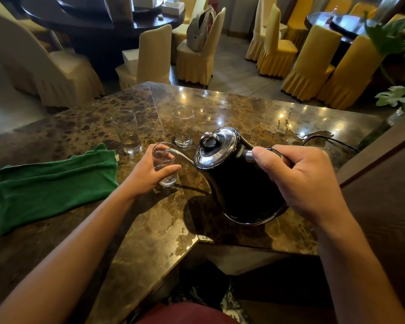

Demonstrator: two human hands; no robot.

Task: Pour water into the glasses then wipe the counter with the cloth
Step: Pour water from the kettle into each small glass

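My right hand [299, 181] grips the handle of a black kettle [239, 183] with a chrome lid, tilted left above the brown marble counter [255, 113]. Its thin spout reaches over the rim of a clear glass [165, 167] that my left hand [147, 174] holds upright on the counter. That glass has a little water in it. Two more tall glasses stand behind: one at the left [128, 132] holding some water, one in the middle [184, 126] that looks empty. A folded green cloth [54, 183] lies on the counter to the left.
Spilled water [288, 127] glistens on the counter's far right, beside the kettle's round base [327, 142]. A wooden ledge [384, 174] rises at the right. Beyond the counter stand covered chairs [153, 54], dark round tables and a green plant [398, 66].
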